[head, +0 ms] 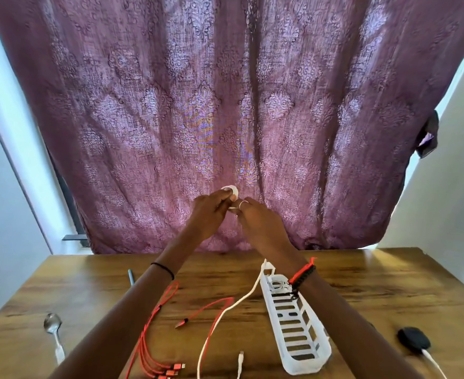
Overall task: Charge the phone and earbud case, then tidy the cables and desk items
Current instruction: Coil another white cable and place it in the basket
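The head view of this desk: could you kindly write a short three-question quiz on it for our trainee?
1. True or false: the spoon lies on the left side of the table.
2. What does the left hand hold up in front of the curtain? A: the spoon. B: a white round case. C: a red cable.
3. What colour is the slotted basket on the table?

Key: 1 true; 2 B; 3 white.
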